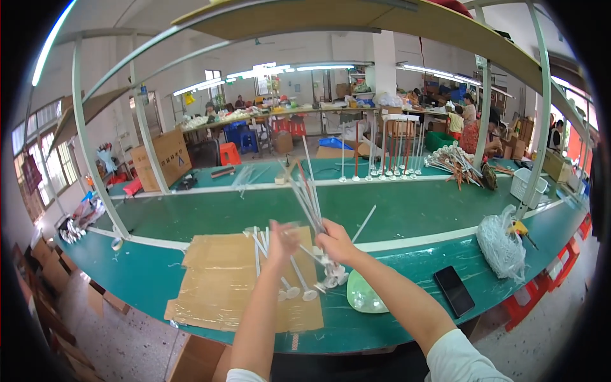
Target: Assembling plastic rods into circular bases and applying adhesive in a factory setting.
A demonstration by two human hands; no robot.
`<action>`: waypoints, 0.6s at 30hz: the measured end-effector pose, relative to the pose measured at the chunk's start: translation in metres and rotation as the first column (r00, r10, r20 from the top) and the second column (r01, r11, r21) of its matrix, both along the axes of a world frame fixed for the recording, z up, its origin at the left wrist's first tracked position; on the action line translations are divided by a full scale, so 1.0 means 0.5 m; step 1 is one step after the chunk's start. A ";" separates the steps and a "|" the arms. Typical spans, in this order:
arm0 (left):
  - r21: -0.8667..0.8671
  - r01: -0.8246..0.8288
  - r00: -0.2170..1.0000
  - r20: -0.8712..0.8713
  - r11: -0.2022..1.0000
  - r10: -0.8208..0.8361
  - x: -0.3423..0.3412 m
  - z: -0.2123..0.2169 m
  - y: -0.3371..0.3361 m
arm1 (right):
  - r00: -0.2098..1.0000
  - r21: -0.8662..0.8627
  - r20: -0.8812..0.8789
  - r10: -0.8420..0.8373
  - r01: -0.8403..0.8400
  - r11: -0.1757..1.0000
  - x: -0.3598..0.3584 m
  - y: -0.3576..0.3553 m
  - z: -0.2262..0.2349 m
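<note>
My right hand (335, 242) grips a bundle of thin white rods with round bases (308, 191), held tilted so the rods point up and away. The round bases cluster just below that hand. My left hand (282, 239) is raised beside it, blurred, fingers spread near the bundle; I cannot tell whether it touches the rods. Below both hands, a few more white rods with round bases (287, 280) lie on a flat sheet of brown cardboard (223, 280) on the green workbench (407, 210).
A pale green disc (364, 296) and a black phone (454, 290) lie near the bench's front edge. A clear plastic bag (503, 245) and a white basket (527, 186) sit at the right. More upright rods (382, 156) stand at the back. People work at far tables.
</note>
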State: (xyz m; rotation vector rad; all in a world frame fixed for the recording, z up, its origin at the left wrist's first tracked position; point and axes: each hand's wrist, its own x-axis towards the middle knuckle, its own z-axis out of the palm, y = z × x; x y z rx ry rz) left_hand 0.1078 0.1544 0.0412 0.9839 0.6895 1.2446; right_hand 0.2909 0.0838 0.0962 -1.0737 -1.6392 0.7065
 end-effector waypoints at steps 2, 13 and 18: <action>0.010 0.182 0.964 -0.199 0.983 -0.176 0.030 0.001 0.012 | 0.968 -0.012 -0.197 0.156 -0.161 0.987 0.019 0.004 -0.017; 0.146 0.286 0.948 -0.187 0.947 -0.257 0.149 -0.026 -0.018 | 0.875 -0.043 -0.232 0.425 -0.446 0.894 0.036 -0.030 -0.015; 0.206 0.443 0.882 0.077 0.873 -0.466 0.137 0.018 -0.053 | 0.893 -0.040 -0.297 0.337 -0.364 0.930 0.045 -0.033 0.009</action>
